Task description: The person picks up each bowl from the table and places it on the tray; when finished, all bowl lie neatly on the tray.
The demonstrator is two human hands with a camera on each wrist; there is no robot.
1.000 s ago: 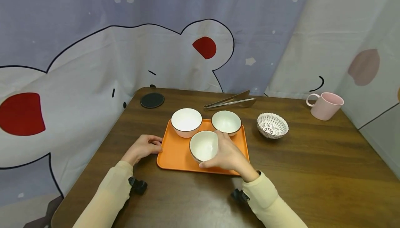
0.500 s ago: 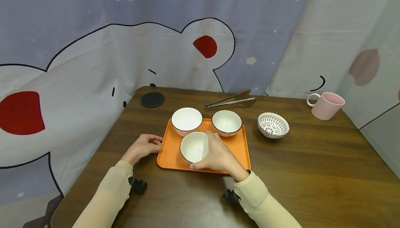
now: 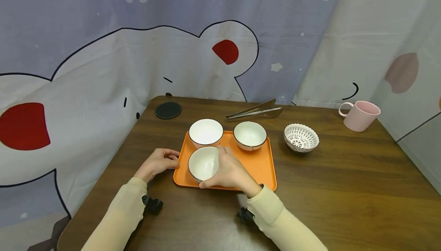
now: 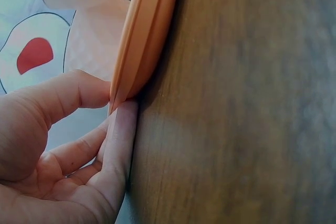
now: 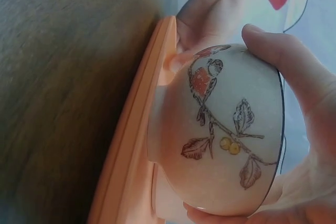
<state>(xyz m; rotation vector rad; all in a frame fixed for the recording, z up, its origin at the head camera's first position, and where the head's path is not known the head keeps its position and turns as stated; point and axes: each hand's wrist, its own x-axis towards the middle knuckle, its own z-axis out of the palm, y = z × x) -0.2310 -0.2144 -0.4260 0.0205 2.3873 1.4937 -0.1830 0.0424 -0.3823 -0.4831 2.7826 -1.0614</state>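
My right hand [image 3: 227, 170] grips a dark-rimmed white bowl [image 3: 202, 163] at the front left of an orange tray [image 3: 255, 167]. In the right wrist view the bowl's side [image 5: 220, 129] bears a bird and a leafy branch, and thumb and fingers span it near the rim. The bowl's foot is at the tray's surface. At the tray's left edge, my left hand [image 3: 159, 163] pinches the rim; the left wrist view has the thumb above and a finger [image 4: 121, 135] below it. Two more bowls, one pinkish white [image 3: 206, 131] and one pale [image 3: 250, 134], stand along the tray's back.
Metal tongs [image 3: 255, 111] lie behind the tray, and a black round coaster [image 3: 168, 110] is at the back left. To the tray's right are a white woven basket [image 3: 301, 138] and a pink mug [image 3: 360, 117]. A patterned curtain [image 3: 189, 67] hangs behind the table.
My right hand has moved the bowl leftward across the front of the tray, from the middle to the front left. My left hand keeps its place on the tray's edge.
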